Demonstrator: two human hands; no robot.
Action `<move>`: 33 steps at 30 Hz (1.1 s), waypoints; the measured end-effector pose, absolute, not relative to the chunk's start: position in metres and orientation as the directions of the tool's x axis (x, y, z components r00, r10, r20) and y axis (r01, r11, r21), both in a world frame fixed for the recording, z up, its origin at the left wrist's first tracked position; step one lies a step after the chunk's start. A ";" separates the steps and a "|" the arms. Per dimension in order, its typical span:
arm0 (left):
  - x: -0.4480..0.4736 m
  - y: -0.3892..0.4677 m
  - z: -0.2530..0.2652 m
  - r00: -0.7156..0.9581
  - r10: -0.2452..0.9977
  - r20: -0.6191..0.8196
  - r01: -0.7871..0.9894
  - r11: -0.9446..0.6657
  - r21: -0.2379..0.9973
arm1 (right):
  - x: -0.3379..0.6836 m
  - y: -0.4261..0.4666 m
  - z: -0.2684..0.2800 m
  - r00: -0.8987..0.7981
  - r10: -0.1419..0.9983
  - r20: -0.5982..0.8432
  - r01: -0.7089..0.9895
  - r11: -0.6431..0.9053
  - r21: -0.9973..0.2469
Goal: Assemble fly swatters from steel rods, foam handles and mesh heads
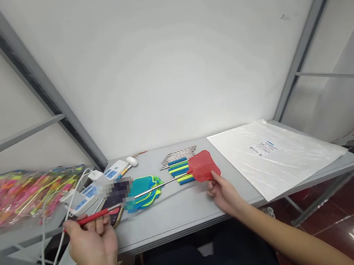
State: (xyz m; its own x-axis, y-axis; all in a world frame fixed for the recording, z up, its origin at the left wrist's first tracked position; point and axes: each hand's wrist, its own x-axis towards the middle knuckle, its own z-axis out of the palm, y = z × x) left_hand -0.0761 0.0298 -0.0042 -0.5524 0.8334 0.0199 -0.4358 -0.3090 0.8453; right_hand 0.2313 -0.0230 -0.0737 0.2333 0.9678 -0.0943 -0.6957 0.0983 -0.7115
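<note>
A red fly swatter (204,165) with a metal telescopic shaft is stretched between my two hands above the table. My left hand (92,241) is closed around its red handle. At the other end, my right hand (223,192) pinches the lower edge of the perforated red head between thumb and fingers. Below the shaft lies a stack of teal and yellow-green swatter heads (146,190). Blue and yellow-green handle tubes (178,168) lie in a row, partly hidden behind the red head. Several thin metal rods (179,154) rest just beyond them.
A white power strip (115,170) with plugs and a looping white cable (43,247) lies left. A phone (118,215) is near my left hand. Bagged colourful swatters (24,196) are piled far left. A white wrapped sheet (280,155) covers the table's right side.
</note>
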 end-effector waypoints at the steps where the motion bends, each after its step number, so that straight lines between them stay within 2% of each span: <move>1: -0.080 0.030 -0.003 -0.565 0.825 0.025 -0.443 -0.328 0.834 | 0.231 -0.024 -0.074 0.245 0.966 -0.087 -0.688 0.110 -0.717; 6: -0.060 0.029 -0.009 -0.565 0.824 0.044 -0.493 -0.380 0.782 | 0.222 -0.029 -0.073 0.266 0.964 -0.027 -0.614 0.148 -0.776; 12: -0.019 0.012 -0.011 -0.450 0.885 0.120 -0.516 -0.367 0.774 | 0.222 -0.033 -0.072 0.243 0.969 0.036 -0.523 0.162 -0.837; 20: 0.032 -0.015 -0.002 -0.261 0.953 0.157 -0.553 -0.281 0.784 | 0.220 -0.041 -0.069 0.114 0.990 0.079 -0.435 0.121 -0.892; 27: 0.037 -0.015 0.003 -0.248 0.949 0.197 -0.559 -0.306 0.771 | 0.223 -0.045 -0.066 0.035 0.997 0.062 -0.449 0.071 -0.891; 33: 0.039 0.021 0.021 -0.237 0.946 0.220 -0.523 -0.315 0.792 | 0.229 -0.041 -0.061 -0.004 1.000 -0.003 -0.448 -0.004 -0.894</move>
